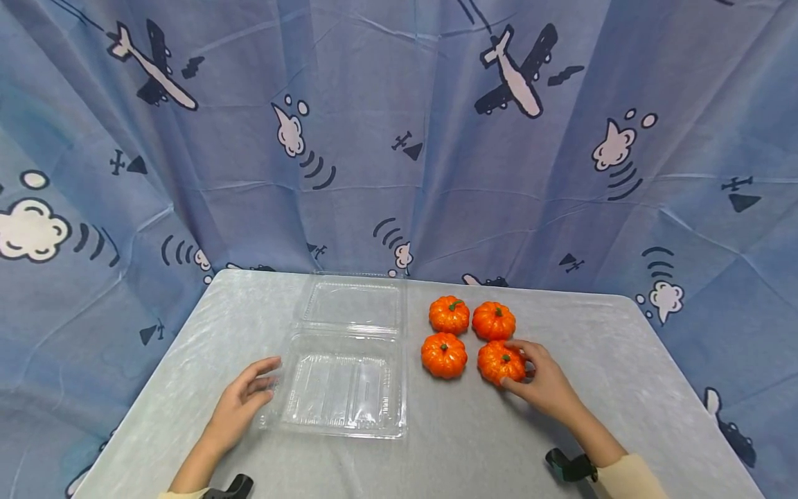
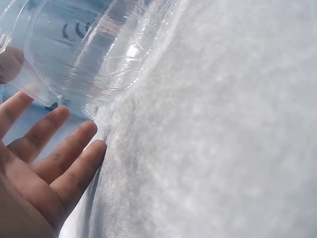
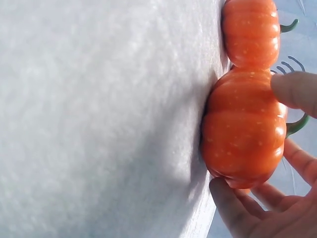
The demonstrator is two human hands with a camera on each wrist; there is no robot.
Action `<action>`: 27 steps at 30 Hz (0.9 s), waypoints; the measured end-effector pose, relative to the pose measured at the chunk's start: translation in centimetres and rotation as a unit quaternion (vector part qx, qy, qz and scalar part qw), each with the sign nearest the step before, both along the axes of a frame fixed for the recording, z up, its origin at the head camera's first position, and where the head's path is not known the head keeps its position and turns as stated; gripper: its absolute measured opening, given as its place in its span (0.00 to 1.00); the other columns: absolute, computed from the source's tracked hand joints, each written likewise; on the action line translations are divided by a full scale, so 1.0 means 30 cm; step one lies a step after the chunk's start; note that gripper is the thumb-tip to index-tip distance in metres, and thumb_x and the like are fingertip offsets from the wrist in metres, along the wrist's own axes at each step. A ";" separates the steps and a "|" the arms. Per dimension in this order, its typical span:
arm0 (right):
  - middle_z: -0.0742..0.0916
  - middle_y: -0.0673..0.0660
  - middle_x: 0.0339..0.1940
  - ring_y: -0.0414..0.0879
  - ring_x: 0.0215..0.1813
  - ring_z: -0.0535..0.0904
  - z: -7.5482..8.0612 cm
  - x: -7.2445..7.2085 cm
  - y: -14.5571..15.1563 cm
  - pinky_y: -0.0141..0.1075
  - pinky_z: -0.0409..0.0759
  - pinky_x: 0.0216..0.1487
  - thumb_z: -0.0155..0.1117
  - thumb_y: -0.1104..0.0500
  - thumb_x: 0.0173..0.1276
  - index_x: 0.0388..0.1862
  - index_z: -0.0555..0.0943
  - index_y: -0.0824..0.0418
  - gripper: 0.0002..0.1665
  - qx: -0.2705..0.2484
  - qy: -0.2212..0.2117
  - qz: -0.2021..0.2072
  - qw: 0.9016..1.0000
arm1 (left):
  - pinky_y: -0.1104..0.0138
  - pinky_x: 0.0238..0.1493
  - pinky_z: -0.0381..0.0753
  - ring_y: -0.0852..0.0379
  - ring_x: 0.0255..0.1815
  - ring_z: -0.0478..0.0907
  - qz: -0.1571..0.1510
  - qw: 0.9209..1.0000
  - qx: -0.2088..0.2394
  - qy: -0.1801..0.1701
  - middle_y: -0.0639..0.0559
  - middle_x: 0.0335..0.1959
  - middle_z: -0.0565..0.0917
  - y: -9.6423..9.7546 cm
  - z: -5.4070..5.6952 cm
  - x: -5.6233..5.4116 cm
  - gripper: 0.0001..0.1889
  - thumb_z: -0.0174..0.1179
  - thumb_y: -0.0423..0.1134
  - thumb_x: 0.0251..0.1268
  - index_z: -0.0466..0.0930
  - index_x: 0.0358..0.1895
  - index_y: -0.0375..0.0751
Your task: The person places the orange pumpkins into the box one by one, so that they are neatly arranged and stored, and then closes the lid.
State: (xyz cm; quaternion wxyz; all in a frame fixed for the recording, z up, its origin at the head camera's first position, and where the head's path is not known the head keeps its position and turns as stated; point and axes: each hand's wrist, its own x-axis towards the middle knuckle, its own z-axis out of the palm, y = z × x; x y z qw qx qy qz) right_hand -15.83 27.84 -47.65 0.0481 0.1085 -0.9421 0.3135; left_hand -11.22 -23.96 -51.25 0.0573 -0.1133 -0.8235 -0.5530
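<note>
My right hand (image 1: 546,385) has its thumb and fingers around the near right pumpkin (image 1: 500,362), an orange toy one with a green stem, resting on the table. In the right wrist view this pumpkin (image 3: 244,130) sits between the thumb (image 3: 297,91) and the fingers. A clear plastic clamshell box (image 1: 341,388) lies with its lid folded back, left of the pumpkins. Beside the box's left edge is my left hand (image 1: 240,404), its fingers spread and relaxed, holding nothing. The left wrist view shows those fingertips (image 2: 89,130) right by the clear plastic wall.
Several more pumpkins stand close together: one at back left (image 1: 449,315), one at back right (image 1: 494,321) and one at near left (image 1: 444,355). They share a pale covered table (image 1: 467,443). A blue curtain (image 1: 374,138) with airplane prints hangs behind the far edge.
</note>
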 end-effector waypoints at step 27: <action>0.78 0.62 0.54 0.58 0.56 0.75 0.024 0.024 0.003 0.58 0.79 0.52 0.77 0.53 0.53 0.59 0.75 0.59 0.35 -0.035 0.030 0.003 0.999 | 0.73 0.49 0.80 0.49 0.51 0.82 -0.017 1.000 0.010 -0.004 0.34 0.58 0.77 0.003 0.010 -0.005 0.26 0.51 0.21 0.64 0.66 0.67 0.33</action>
